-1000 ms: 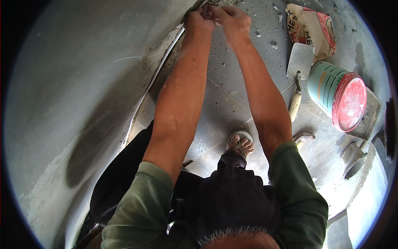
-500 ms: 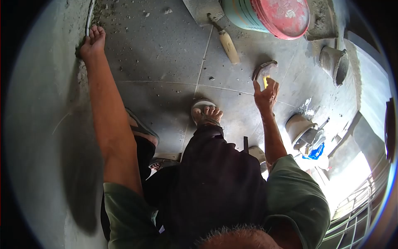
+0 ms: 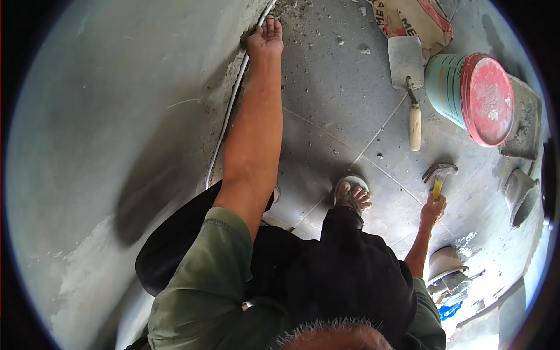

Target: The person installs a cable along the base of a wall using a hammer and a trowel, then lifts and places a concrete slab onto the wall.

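My left hand [image 3: 267, 39] reaches to the foot of the wall, palm up with the fingers curled in, against a thin white pipe [image 3: 226, 119] running along the wall's base. Whatever lies between those fingers is too small or hidden to make out. Out to the right, my right hand [image 3: 433, 210] is closed round the yellow handle of a claw hammer [image 3: 441, 171]. The hammer's head is held above the tiled floor, pointing away from me.
A trowel [image 3: 415, 125] with a wooden handle lies beside a lidded bucket [image 3: 489, 99]. Behind it is a crumpled printed sack [image 3: 423, 20]. A mortar-stained tray [image 3: 523, 122], pots [image 3: 519, 197] and a tool-filled bucket [image 3: 446, 262] stand right. The wall [image 3: 128, 93] rises left; crumbs litter the floor [image 3: 326, 76].
My view has turned left, so the scene sits further right. My left hand stays by the pipe, fingers curled. The hammer remains in my right hand, its head now plainly visible.
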{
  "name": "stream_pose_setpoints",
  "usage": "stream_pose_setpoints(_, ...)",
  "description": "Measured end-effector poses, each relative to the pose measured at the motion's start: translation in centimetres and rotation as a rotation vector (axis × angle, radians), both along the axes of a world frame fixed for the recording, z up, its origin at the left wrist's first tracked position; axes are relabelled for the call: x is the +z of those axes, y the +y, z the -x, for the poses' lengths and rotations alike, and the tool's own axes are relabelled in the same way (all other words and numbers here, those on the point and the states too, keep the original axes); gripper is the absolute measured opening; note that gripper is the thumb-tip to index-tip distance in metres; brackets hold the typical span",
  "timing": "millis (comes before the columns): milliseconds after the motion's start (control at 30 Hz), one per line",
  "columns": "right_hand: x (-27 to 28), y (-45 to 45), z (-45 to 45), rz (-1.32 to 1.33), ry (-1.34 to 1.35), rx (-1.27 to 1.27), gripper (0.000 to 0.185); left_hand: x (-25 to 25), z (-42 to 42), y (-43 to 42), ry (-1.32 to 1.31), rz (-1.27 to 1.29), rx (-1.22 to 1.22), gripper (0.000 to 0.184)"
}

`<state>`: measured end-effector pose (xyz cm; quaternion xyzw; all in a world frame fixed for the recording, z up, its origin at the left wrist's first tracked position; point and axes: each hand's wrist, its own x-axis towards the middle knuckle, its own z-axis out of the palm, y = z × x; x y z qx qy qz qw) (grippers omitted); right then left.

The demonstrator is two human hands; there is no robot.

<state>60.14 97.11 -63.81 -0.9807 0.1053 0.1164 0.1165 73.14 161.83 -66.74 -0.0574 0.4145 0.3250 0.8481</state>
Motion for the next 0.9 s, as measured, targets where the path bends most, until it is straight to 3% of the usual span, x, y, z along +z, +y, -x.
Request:
stream_pose_setpoints(133,5.4,7.0,-0.2,0.015,-0.054,-0.197,0.031,0.0,0.1,0.4,0.009,0.020,-0.033,0.029)
stream_pose_setpoints(200,6.9,9.9,0.5,-0.133,-0.181,-0.130,0.030,0.4,0.2,-0.2,0.000,0.015,-0.003,0.030)
stream_pose_setpoints(267,7.4,13.3,1.0,-0.402,-0.031,-0.248,0.030,0.5,0.0,-0.1,0.022,0.019,0.012,0.031)
stream_pose_setpoints(333,8.0,19.8,0.3,-1.044,0.000,-0.366,0.028,0.3,0.0,-0.1,0.030,0.002,0.020,0.032)
stream_pose_setpoints(367,6.7,22.9,-0.4,-1.045,-0.005,-0.365,0.028,0.3,-0.1,-0.1,0.025,-0.027,0.002,0.033)
stream_pose_setpoints(400,4.8,26.0,-1.2,-0.924,0.063,-0.125,0.025,0.3,-0.2,0.0,0.023,-0.025,0.002,0.033)
stream_pose_setpoints(500,3.3,37.0,-3.9,-1.198,0.251,-0.010,0.025,-0.5,0.1,0.3,0.025,-0.040,-0.012,0.030)
stream_pose_setpoints(533,3.6,40.5,-5.2,-1.153,-0.003,0.155,0.029,-0.6,0.0,0.3,0.027,-0.040,-0.012,0.030)
stream_pose_setpoints(800,2.7,49.4,-6.6,-1.135,-0.150,0.074,0.037,-0.5,0.1,0.1,0.026,-0.070,-0.040,0.030)
stream_pose_setpoints(900,3.1,50.3,-7.1,-1.102,-0.125,0.087,0.036,-7.7,0.5,3.8,-0.129,0.037,0.025,0.030)
